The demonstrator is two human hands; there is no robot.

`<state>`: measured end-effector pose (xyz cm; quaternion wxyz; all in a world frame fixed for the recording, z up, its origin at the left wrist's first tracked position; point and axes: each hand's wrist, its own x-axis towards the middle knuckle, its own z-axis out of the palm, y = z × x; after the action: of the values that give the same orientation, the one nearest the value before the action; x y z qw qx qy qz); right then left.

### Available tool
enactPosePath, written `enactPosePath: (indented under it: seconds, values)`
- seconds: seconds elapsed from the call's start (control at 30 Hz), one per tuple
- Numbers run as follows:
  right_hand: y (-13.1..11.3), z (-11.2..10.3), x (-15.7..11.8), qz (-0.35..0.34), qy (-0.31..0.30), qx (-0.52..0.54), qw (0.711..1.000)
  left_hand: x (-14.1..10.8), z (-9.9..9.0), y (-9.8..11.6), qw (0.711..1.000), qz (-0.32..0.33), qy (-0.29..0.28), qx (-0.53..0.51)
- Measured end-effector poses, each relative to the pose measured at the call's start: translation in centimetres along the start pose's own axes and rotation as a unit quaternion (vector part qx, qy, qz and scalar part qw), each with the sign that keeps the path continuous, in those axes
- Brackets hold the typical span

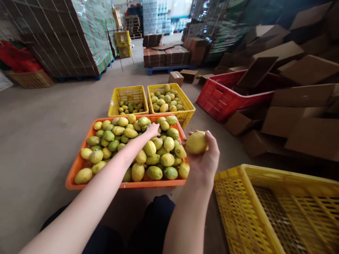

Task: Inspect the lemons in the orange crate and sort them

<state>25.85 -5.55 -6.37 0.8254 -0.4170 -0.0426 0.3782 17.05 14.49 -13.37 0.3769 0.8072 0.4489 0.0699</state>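
Observation:
My right hand (205,158) is closed around a yellow oval fruit (196,142), lifted just off the right side of an orange crate (72,173). The crate holds a heap of smooth yellow and green oval fruits (150,148), some faintly ribbed; their exact kind is unclear. Stretched across the heap, my left hand (153,129) touches fruits near the crate's far side. Its fingers point down and look apart, their tips partly hidden among the fruits.
Two yellow crates stand behind, the left one (112,100) with fewer fruits than the right one (189,106). At lower right is a large yellow crate (243,190). A red crate (214,93) and cardboard boxes (299,116) fill the right. Stacked cardboard (166,57) rests on a blue pallet.

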Motion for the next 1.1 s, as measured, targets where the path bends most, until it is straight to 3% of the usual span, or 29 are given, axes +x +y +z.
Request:
enactPosePath:
  seconds: [0.1,0.2,0.4,0.57,0.67,0.73,0.8,0.87,0.97,1.03,1.1]
  values:
    - [-0.3,0.1,-0.2,-0.008,0.004,0.010,1.000,0.7,-0.7,-0.2,0.999,0.043,-0.023,-0.002]
    - [-0.3,0.1,0.2,0.002,0.015,0.016,1.000,1.8,-1.9,0.2,0.994,0.067,-0.057,0.060]
    - [0.3,0.0,0.9,0.010,0.025,0.016,1.000,3.1,-5.9,2.7,0.983,0.066,-0.085,0.150]
    - [0.4,0.5,0.6,0.012,0.058,0.034,0.998,-0.2,-10.3,3.2,0.995,0.018,-0.072,0.065]
    - [0.7,1.0,0.4,0.016,0.064,0.031,0.997,-4.1,-11.8,1.2,0.988,-0.034,-0.065,-0.139]
    - [1.3,1.5,0.4,0.020,0.054,0.022,0.998,-6.8,-11.8,-1.0,0.947,-0.087,-0.036,-0.307]
    - [2.3,2.3,0.5,0.027,0.028,0.006,0.999,-9.1,-11.3,-3.1,0.911,-0.116,-0.005,-0.397]
    - [4.0,3.6,0.5,0.047,-0.016,-0.019,0.999,-11.0,-10.5,-4.8,0.828,-0.156,0.039,-0.538]
    - [7.1,6.2,-0.1,0.110,-0.087,-0.055,0.989,-13.2,-9.5,-6.4,0.678,-0.185,0.114,-0.702]
    - [9.3,8.0,-1.0,0.154,-0.120,-0.071,0.978,-14.4,-9.3,-7.1,0.615,-0.176,0.138,-0.756]
    - [11.2,9.3,-2.0,0.188,-0.140,-0.083,0.969,-15.9,-9.3,-7.6,0.578,-0.157,0.156,-0.785]
